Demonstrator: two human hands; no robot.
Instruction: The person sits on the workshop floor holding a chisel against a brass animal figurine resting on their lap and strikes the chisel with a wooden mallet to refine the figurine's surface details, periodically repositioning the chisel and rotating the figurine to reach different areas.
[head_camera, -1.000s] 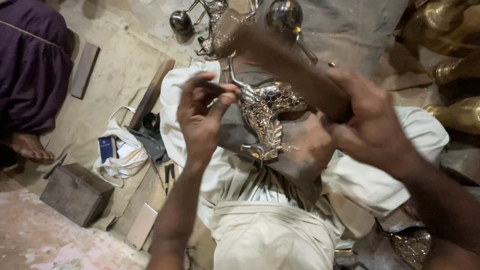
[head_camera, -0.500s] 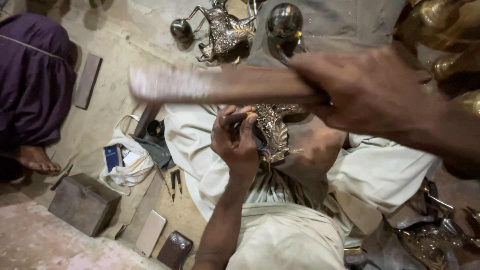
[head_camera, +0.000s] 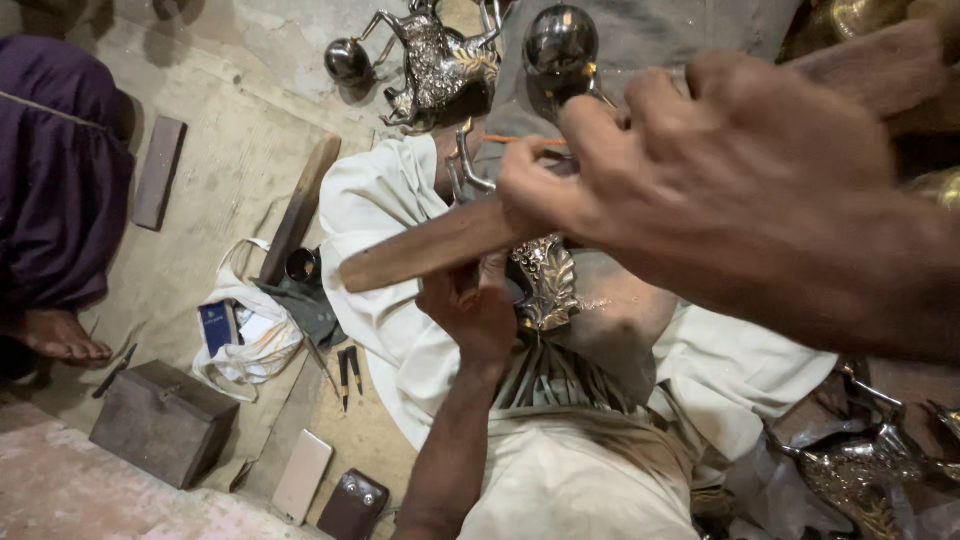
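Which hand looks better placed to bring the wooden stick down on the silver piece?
Probably the right hand: it grips the wooden stick raised above the silver piece. The left hand is pressed against that piece.

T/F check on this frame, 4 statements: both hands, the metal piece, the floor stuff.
1. The right hand grips a wooden stick. True.
2. The left hand rests on the grey box. False: it is at the embossed metal piece on the lap.
3. A phone lies on the floor near the box. True.
4. The metal horse figure sits in the lap. False: it stands on the floor ahead.
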